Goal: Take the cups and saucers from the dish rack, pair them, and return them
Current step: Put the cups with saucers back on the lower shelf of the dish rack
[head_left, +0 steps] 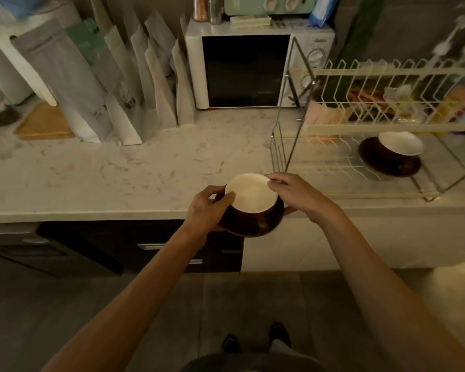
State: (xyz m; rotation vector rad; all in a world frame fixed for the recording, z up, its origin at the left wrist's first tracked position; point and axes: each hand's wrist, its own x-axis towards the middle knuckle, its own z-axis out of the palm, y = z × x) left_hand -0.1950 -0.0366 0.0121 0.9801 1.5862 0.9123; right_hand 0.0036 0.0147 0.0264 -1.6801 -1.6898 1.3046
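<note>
A dark brown cup (pixel 250 196) with a cream inside sits on a dark saucer (pixel 253 230), held just over the counter's front edge. My left hand (pixel 208 208) grips the cup's left rim and the saucer's left side. My right hand (pixel 297 193) holds the cup's right rim. A second cup (pixel 400 145) stands paired on its saucer (pixel 387 163) on the lower tier of the cream wire dish rack (pixel 373 127) at the right.
A marble counter (pixel 118 173) runs left to right. At the back stand several paper bags (pixel 97 84), a white microwave (pixel 242 68) and a wooden board (pixel 42 124). Dark drawers (pixel 156 248) are below the counter.
</note>
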